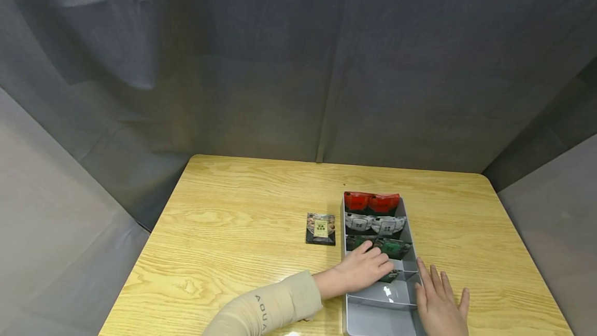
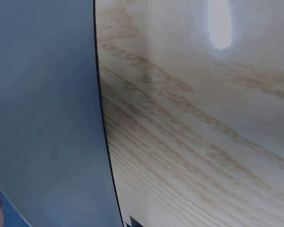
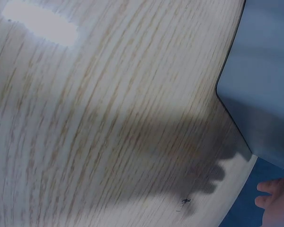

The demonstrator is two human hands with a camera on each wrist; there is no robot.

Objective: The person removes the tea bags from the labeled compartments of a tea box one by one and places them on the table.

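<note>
A long grey divided box [image 1: 381, 323] stands on the table in the head view. My left hand [image 1: 364, 269] reaches over its left wall, back up and fingers bent down among the compartments. Just under its fingers, a dark green packet [image 1: 391, 276] shows partly; I cannot tell whether the fingers pinch it. Behind the fingers stand green packets [image 1: 393, 247] in the third row. My right hand [image 1: 440, 302] lies along the box's right wall, fingers spread, index fingertip and thumb right at the rim. Only its fingertips [image 3: 264, 195] show beyond the box in the right wrist view.
Red packets [image 1: 384, 203] fill the rearmost row, with white-and-black packets [image 1: 388, 226] in front of them. A gold-and-black packet [image 1: 321, 229] lies flat left of the box. The wood-grained table [image 1: 247, 206] ends at a dark curtain [image 1: 261, 92].
</note>
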